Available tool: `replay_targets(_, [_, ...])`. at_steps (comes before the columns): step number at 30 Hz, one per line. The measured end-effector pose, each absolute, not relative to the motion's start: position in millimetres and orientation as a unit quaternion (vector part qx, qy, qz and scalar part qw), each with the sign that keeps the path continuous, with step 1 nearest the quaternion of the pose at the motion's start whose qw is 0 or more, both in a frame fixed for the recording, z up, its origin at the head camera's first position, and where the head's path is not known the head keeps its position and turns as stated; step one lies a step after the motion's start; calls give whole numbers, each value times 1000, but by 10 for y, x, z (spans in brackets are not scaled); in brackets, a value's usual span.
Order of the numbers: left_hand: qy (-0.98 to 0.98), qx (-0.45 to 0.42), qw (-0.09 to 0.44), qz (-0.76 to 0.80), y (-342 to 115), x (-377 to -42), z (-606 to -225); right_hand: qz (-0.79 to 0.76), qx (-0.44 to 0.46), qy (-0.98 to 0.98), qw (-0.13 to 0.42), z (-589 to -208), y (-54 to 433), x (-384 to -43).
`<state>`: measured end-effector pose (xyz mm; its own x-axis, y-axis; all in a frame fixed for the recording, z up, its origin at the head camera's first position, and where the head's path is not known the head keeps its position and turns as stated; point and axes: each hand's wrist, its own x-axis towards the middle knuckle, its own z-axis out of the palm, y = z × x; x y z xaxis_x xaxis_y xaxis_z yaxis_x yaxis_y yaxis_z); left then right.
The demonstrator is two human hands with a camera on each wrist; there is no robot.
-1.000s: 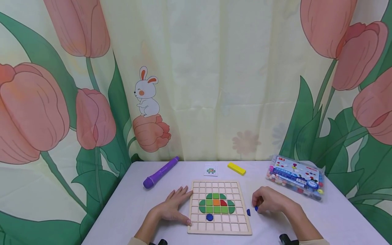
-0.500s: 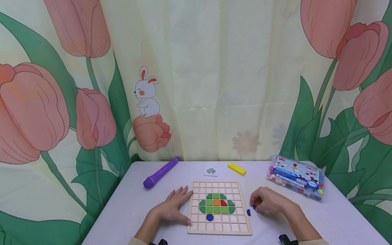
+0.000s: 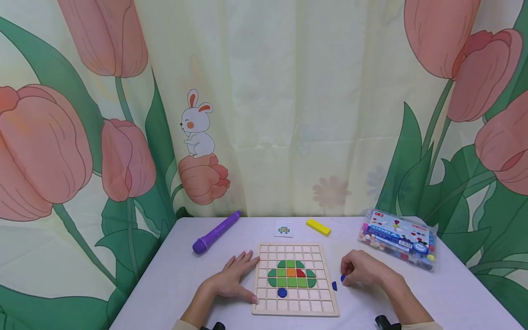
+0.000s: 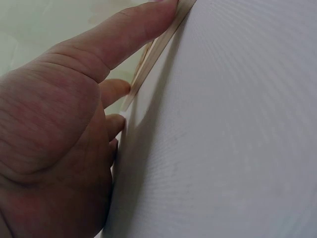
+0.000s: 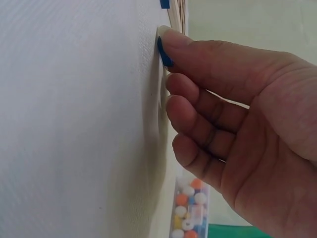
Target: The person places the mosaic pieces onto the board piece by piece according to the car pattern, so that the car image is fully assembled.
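A wooden grid board (image 3: 295, 315) lies on the table in the head view, with green tiles (image 3: 282, 273), an orange tile (image 3: 291, 272) and a red quarter-round tile (image 3: 300, 273) in its cells. Below them sits a round blue shape (image 3: 282, 293). My left hand (image 3: 232, 278) is spread at the board's left side, thumb and index fingertip touching the rim. To the right of the board, my right hand (image 3: 363, 269) pinches a small blue tile (image 5: 164, 53) close to the tabletop, partly hidden by the thumb. A blue half-round tile (image 3: 334, 286) lies between that hand and the board.
Behind the board lie a pattern card (image 3: 284, 229) and a yellow block (image 3: 318, 227). A purple microphone-shaped stick (image 3: 216, 233) rests at the back left, and a clear box of colourful beads (image 3: 398, 239) at the back right. A tulip-print curtain (image 3: 264, 114) hangs behind the table.
My right hand, with its blue tile, has shifted slightly left and then a little back and away from me. My left hand and the board stay put.
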<state>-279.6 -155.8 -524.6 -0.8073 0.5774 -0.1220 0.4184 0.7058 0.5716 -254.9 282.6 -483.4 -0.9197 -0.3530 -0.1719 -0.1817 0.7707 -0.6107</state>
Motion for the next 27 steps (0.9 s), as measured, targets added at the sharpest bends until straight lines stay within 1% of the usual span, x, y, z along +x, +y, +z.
replay_targets(9, [913, 273, 147, 265, -1564, -2795, -5257, -316, -175, 920, 151, -4841, 2813, -2545])
replay_targets(18, [912, 271, 152, 268, -1565, -2801, -5248, -339, -180, 911, 150, -4888, 2740, -2573])
replay_targets(21, [911, 272, 152, 269, -1564, -2803, -5251, -340, -183, 912, 137, -4891, 2711, -2584])
replay_targets(27, [912, 274, 150, 265, -1561, -2804, -5253, -344, -192, 915, 86, -4842, 2634, -2603])
